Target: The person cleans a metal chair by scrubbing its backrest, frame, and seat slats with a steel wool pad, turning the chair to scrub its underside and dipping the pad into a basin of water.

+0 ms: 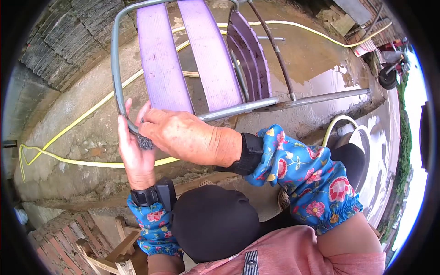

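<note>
A chair with purple slats (pixel 162 59) and a grey metal tube frame (pixel 115 68) lies tipped over in front of me. My left hand (pixel 137 158) holds the bent corner of the frame, thumb on one side and fingertips showing past the tube. Closed around a dark grey steel wool scrubber (pixel 145 142), my right hand (pixel 185 135) presses at that same corner. Part of the scrubber is hidden under its fingers. The chair's curved purple panel (pixel 250 55) and a rusty leg tube (pixel 277 50) extend to the right.
A yellow hose (pixel 91 110) loops over the wet concrete floor (pixel 316 68) behind and below the chair. Stacked grey tiles (pixel 68 41) stand upper left. Bricks (pixel 64 245) and a wooden stool (pixel 114 252) are lower left. A pale round basin (pixel 362 151) stands right, beside my knee.
</note>
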The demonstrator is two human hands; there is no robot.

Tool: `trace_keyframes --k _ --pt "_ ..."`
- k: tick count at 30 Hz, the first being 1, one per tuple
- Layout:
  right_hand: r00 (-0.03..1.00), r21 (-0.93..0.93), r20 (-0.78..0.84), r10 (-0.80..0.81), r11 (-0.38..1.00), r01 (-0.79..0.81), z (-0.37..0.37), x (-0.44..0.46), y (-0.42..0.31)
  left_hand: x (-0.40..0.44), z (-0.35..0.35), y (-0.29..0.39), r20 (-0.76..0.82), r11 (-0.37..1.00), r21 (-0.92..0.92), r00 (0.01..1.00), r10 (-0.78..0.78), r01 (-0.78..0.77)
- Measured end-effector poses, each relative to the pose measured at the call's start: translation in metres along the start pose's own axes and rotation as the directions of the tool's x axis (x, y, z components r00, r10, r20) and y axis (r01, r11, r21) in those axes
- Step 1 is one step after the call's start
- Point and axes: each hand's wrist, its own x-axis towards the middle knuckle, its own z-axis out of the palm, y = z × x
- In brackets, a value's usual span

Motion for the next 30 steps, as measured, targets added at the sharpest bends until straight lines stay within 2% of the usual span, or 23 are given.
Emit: trace_keyframes --k 1,2,4,6,10,13,15,16,18,19,20,22,24,26,28,29,30 --pt "0.996 0.025 0.077 0.047 0.998 -0.049 -0.013 -0.010 0.001 0.001 -0.003 0.001 0.054 0.999 0.033 0.999 0.004 -0.005" --pt "0.995 0.013 0.078 0.066 0.998 -0.067 -0.027 -0.020 0.005 0.004 -0.002 -0.002 0.079 0.998 0.052 0.996 0.044 -0.048" --pt "0.968 -0.095 0.221 0.120 0.990 -0.101 -0.056 -0.040 0.019 0.003 0.002 -0.002 0.150 1.000 -0.025 0.989 0.015 -0.011" --pt "0.967 -0.100 0.224 0.124 0.990 -0.103 -0.093 -0.076 0.042 0.005 -0.007 -0.001 0.141 1.000 -0.017 0.990 0.018 -0.015" --pt "0.891 -0.236 0.258 0.375 0.918 -0.318 -0.151 -0.144 0.086 0.005 -0.011 -0.002 0.071 0.999 -0.043 0.997 0.034 -0.031" --pt "0.913 -0.197 0.179 0.367 0.922 -0.332 -0.142 -0.145 0.084 0.006 -0.011 -0.002 0.060 0.998 -0.034 0.997 0.049 -0.047" --pt "0.958 -0.043 0.098 0.271 0.963 -0.268 -0.110 -0.116 0.058 0.003 -0.006 -0.003 0.025 0.998 -0.011 0.998 0.054 -0.054" --pt "0.970 -0.033 0.089 0.227 0.974 -0.225 -0.094 -0.099 0.049 0.003 -0.003 -0.003 -0.013 0.998 0.010 0.998 0.058 -0.058" --pt "0.936 -0.097 0.255 0.241 0.970 -0.224 -0.076 -0.078 0.037 0.003 -0.004 -0.002 -0.012 0.999 0.020 0.999 0.051 -0.051" --pt "0.961 -0.015 0.210 0.180 0.983 -0.181 -0.078 -0.079 0.040 0.003 -0.006 -0.002 -0.019 0.999 0.022 0.999 0.039 -0.038" --pt "0.964 0.030 0.144 0.225 0.972 -0.232 -0.096 -0.101 0.053 0.003 -0.008 0.002 -0.032 0.998 0.036 0.998 0.057 -0.056" --pt "0.936 -0.062 0.156 0.316 0.949 -0.310 -0.123 -0.128 0.071 0.004 -0.008 -0.003 0.051 0.999 -0.011 0.998 0.042 -0.041" --pt "0.877 -0.149 0.228 0.424 0.905 -0.399 -0.148 -0.136 0.080 0.004 -0.006 -0.003 0.059 0.998 -0.018 0.996 0.060 -0.059" --pt "0.893 -0.133 0.248 0.375 0.926 -0.352 -0.159 -0.120 0.082 0.004 0.001 -0.004 -0.006 0.998 0.018 0.998 0.055 -0.055" --pt "0.961 -0.022 0.164 0.224 0.974 -0.223 -0.147 -0.090 0.075 0.001 0.007 -0.004 0.030 0.998 0.026 0.997 0.065 -0.066" --pt "0.958 -0.031 0.236 0.160 0.987 -0.157 -0.141 -0.078 0.076 0.002 0.006 -0.004 0.020 0.998 0.024 0.998 0.061 -0.061" --pt "0.958 -0.029 0.238 0.160 0.987 -0.158 -0.136 -0.068 0.081 0.004 0.005 -0.004 0.016 0.998 0.024 0.998 0.053 -0.053"
